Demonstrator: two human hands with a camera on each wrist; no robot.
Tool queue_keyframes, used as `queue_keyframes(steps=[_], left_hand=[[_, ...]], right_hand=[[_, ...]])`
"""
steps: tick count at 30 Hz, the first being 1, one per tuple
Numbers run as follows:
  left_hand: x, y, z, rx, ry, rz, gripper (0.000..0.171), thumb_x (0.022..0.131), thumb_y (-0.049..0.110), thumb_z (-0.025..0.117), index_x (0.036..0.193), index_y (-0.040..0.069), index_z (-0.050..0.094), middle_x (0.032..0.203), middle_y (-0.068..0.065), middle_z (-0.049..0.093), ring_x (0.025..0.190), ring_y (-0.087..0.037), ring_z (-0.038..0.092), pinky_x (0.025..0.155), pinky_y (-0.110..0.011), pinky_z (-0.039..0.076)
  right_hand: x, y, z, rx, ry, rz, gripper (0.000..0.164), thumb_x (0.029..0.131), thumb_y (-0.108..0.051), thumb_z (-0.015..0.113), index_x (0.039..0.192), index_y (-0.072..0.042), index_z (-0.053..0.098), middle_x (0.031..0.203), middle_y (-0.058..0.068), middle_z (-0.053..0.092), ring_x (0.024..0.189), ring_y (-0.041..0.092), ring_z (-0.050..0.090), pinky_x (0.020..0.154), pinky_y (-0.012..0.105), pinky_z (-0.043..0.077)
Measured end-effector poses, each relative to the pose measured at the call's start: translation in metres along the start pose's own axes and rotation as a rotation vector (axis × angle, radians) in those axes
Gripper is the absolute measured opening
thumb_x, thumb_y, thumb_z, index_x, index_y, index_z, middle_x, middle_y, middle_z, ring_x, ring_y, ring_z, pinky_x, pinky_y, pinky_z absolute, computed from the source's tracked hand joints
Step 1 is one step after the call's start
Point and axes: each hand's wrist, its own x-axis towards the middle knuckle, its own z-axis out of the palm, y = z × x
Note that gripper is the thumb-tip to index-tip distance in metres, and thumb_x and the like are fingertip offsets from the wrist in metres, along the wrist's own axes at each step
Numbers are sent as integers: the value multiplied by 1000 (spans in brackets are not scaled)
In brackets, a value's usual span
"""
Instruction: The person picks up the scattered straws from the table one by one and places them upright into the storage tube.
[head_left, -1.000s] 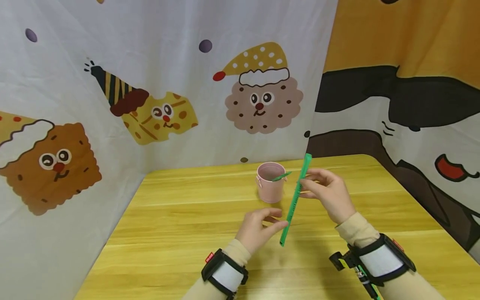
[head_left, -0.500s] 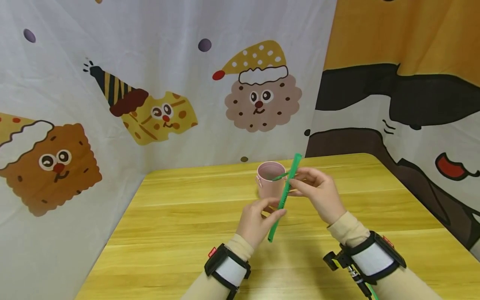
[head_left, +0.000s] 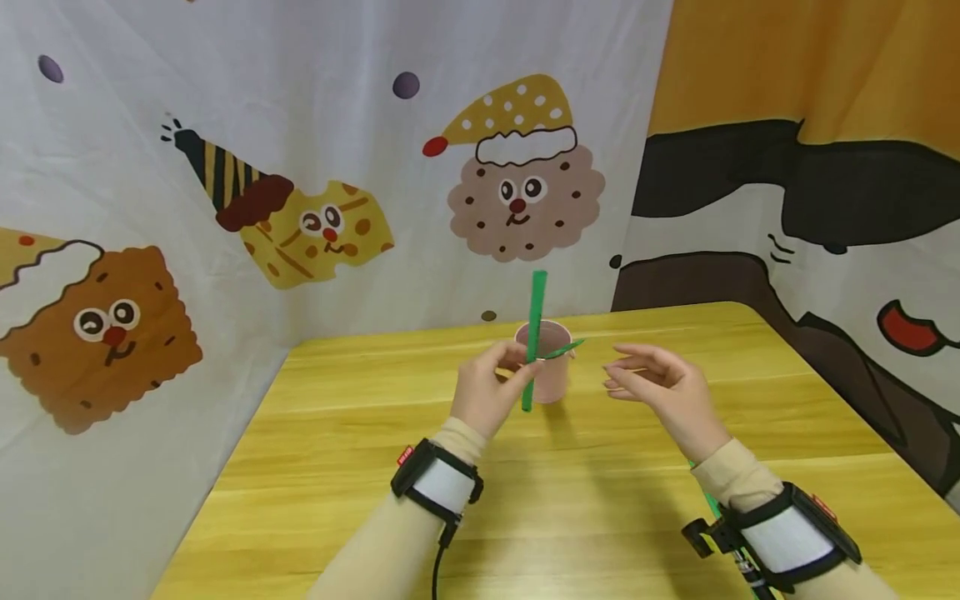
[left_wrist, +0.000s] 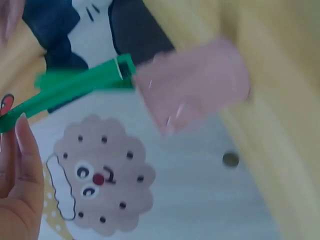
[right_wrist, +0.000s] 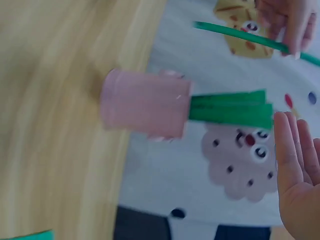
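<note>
My left hand (head_left: 483, 387) pinches a narrow green ruler (head_left: 536, 312) between thumb and fingers, near its lower part. The ruler stands almost upright in the head view, overlapping the left side of a small pink bucket (head_left: 553, 383). In the left wrist view, its lower end shows close to the bucket's rim. Green strips (right_wrist: 230, 107) like it stick out of the bucket in the right wrist view. My right hand (head_left: 663, 387) holds nothing, its fingers loosely extended in the air to the right of the bucket.
The bucket stands toward the back of the wooden table (head_left: 360, 467). Another green strip (head_left: 711, 500) lies partly hidden under my right forearm. A cartoon-printed curtain (head_left: 360, 292) hangs behind the table. A black cable (head_left: 437, 567) runs down from the left wrist strap.
My right hand has let go of the ruler and drawn away to the right. My left hand has carried it up and left, turning it nearly upright in front of the bucket.
</note>
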Motion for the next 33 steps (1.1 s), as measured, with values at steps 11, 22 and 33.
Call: queue_keyframes(steps=[11, 22, 33], left_hand=[[60, -8, -5, 121, 59, 33, 16, 90, 15, 74, 102, 7, 69, 97, -10, 76, 90, -24, 74, 80, -34, 60], [68, -34, 20, 408, -171, -120, 18, 95, 26, 67, 106, 13, 74, 109, -3, 76, 105, -24, 70, 90, -37, 57], [58, -53, 24, 544, -344, -158, 23, 95, 29, 68, 114, 18, 75, 107, -1, 75, 95, -18, 69, 75, -30, 57]], right_hand=[[-34, 27, -35, -162, 90, 130, 26, 96, -10, 64, 122, -14, 65, 94, -10, 69, 83, 10, 73, 73, 26, 60], [-35, 32, -37, -277, 99, 136, 31, 97, -13, 64, 126, -2, 61, 92, -14, 68, 82, 10, 72, 72, 25, 60], [-36, 37, -38, -334, 100, 190, 44, 98, -21, 64, 130, 8, 55, 92, -16, 65, 82, 6, 71, 73, 26, 60]])
